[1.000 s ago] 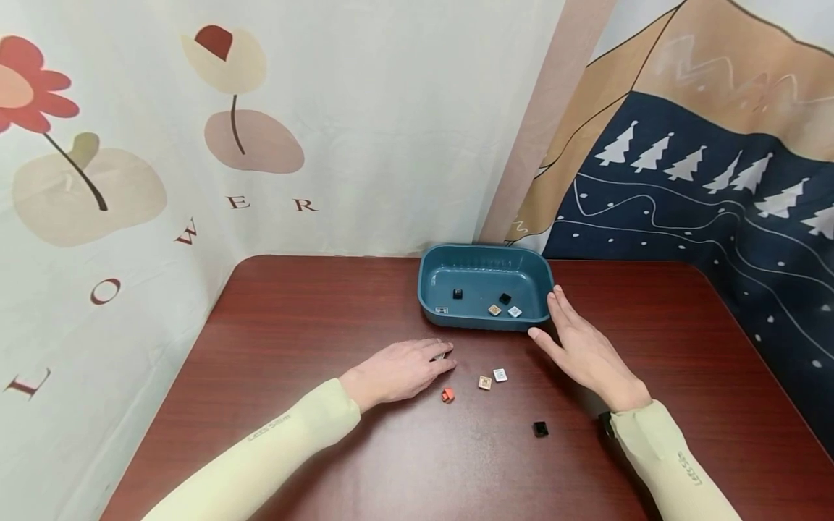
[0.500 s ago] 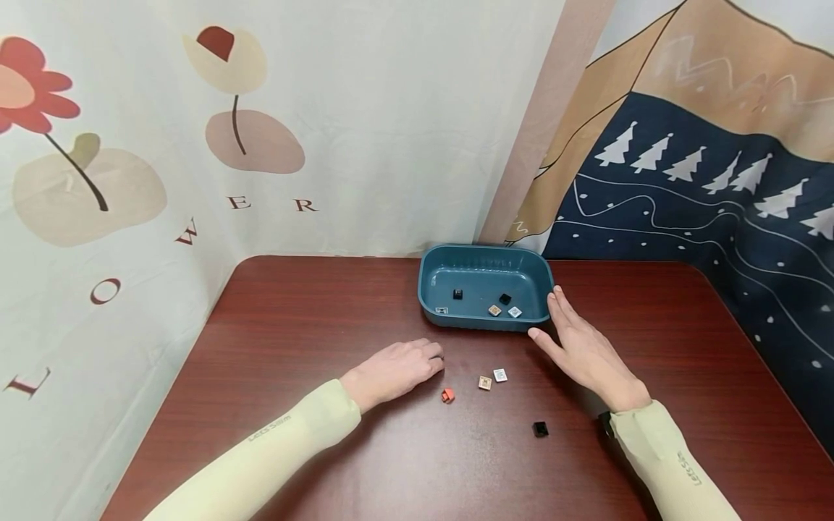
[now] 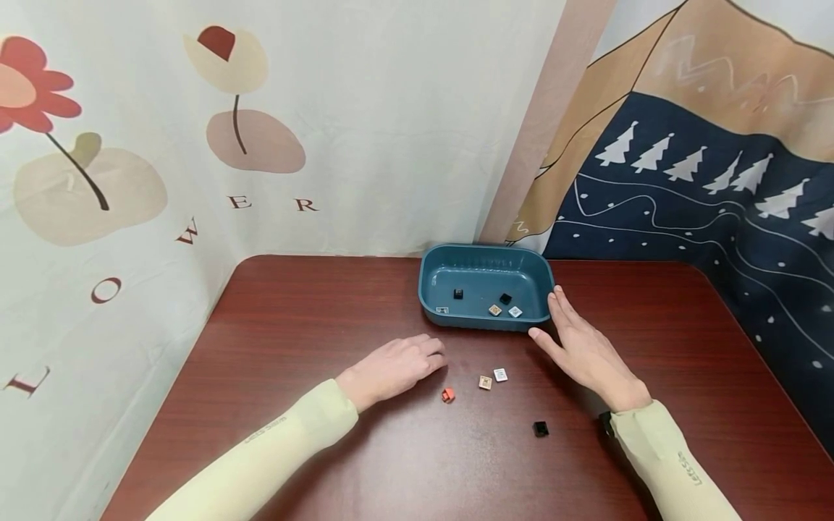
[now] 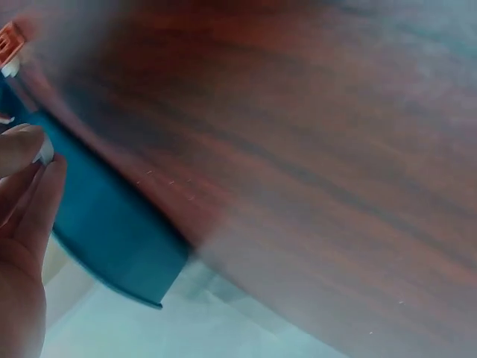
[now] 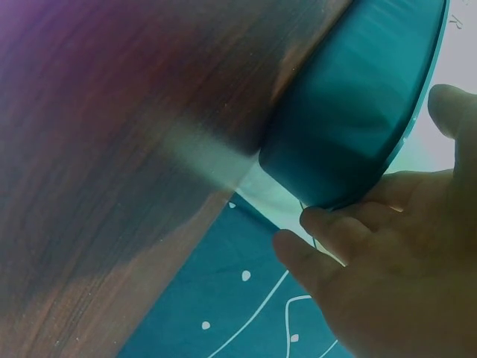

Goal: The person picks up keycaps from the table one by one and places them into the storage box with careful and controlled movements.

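My left hand (image 3: 396,367) is low over the table, in front of the blue tub (image 3: 485,323). Its thumb and fingers pinch a small white keycap (image 4: 47,151), seen in the left wrist view and hidden by the fingers in the head view. Near that hand on the table lie an orange keycap (image 3: 448,395), a tan keycap (image 3: 485,383) and a white keycap (image 3: 500,375). My right hand (image 3: 589,358) rests with straight fingers (image 5: 335,235) against the tub's right end, thumb spread apart near its front corner.
Inside the tub sit several keycaps, among them a black keycap (image 3: 459,294) and a tan keycap (image 3: 495,310). Another black keycap (image 3: 541,429) lies nearer the front of the brown table (image 3: 313,304). A printed curtain (image 3: 391,130) hangs right behind the tub.
The left fingers, stretched over a white keycap one second ago, have drawn together and now pinch it. That hand has shifted only slightly. The right hand and the tub stay where they were.
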`<state>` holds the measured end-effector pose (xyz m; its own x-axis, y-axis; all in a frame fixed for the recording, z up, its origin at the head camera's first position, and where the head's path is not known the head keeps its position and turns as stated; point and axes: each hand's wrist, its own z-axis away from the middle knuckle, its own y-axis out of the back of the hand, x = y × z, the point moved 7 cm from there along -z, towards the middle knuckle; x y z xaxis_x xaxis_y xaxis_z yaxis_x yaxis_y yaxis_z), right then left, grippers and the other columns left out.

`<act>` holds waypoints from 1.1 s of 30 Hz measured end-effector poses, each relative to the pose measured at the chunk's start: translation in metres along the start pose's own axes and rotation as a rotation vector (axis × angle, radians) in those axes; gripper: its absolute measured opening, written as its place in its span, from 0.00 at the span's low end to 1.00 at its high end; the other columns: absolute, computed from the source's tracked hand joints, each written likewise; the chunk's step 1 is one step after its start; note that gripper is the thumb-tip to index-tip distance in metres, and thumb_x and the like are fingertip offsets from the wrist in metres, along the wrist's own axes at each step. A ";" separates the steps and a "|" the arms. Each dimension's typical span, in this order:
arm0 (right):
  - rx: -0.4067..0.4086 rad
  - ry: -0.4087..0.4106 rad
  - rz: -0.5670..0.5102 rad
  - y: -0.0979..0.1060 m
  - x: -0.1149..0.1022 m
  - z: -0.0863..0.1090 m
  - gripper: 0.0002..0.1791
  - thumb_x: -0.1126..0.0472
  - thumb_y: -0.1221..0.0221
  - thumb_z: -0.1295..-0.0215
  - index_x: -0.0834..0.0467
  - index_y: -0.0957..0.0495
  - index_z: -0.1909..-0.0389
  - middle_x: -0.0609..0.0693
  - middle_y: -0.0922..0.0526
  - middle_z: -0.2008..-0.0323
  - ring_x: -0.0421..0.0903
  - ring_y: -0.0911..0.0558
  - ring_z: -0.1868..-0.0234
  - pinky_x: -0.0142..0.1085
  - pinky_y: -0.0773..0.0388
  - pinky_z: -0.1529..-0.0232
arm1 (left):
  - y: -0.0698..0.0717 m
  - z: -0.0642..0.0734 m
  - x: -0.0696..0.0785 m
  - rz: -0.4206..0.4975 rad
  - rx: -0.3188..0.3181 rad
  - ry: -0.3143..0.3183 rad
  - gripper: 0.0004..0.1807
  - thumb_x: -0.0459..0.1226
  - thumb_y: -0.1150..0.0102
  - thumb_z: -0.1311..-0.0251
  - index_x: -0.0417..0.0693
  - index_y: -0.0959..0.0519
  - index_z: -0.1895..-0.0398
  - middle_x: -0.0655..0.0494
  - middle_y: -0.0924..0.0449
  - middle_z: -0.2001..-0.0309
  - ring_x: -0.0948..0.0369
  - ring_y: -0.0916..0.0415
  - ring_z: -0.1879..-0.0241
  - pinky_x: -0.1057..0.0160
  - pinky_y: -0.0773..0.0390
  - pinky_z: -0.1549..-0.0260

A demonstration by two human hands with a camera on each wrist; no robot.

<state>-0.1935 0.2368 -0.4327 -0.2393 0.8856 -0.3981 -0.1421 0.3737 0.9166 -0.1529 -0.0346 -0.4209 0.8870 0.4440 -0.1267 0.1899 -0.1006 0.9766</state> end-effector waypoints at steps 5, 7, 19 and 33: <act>-0.001 -0.001 -0.001 0.000 0.000 0.000 0.51 0.31 0.54 0.23 0.67 0.56 0.18 0.61 0.61 0.17 0.64 0.48 0.20 0.61 0.43 0.27 | 0.012 -0.001 -0.004 0.078 0.042 0.043 0.17 0.26 0.33 0.37 0.48 0.14 0.47 0.57 0.18 0.50 0.60 0.21 0.48 0.65 0.21 0.47; -0.002 -0.002 -0.001 0.000 0.000 0.000 0.52 0.31 0.55 0.23 0.66 0.56 0.18 0.60 0.62 0.17 0.64 0.48 0.20 0.61 0.43 0.27 | 0.017 -0.001 -0.006 0.108 0.074 0.054 0.18 0.24 0.33 0.38 0.47 0.14 0.47 0.56 0.18 0.49 0.59 0.20 0.48 0.65 0.20 0.47; -0.002 -0.003 -0.004 0.000 0.000 -0.001 0.52 0.31 0.55 0.23 0.67 0.56 0.18 0.60 0.62 0.17 0.64 0.48 0.20 0.60 0.43 0.27 | 0.043 -0.003 -0.016 0.158 0.308 0.052 0.19 0.25 0.31 0.38 0.44 0.16 0.44 0.52 0.18 0.48 0.58 0.21 0.47 0.65 0.21 0.45; -0.003 -0.006 -0.011 0.000 0.000 0.000 0.52 0.30 0.55 0.23 0.66 0.57 0.18 0.60 0.62 0.17 0.64 0.48 0.20 0.61 0.43 0.27 | 0.047 -0.011 -0.019 0.152 0.449 0.056 0.17 0.25 0.30 0.39 0.40 0.15 0.47 0.48 0.18 0.47 0.56 0.20 0.46 0.66 0.25 0.40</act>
<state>-0.1937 0.2368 -0.4327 -0.2324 0.8831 -0.4076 -0.1476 0.3822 0.9122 -0.1656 -0.0386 -0.3705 0.8974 0.4400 0.0335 0.2333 -0.5375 0.8104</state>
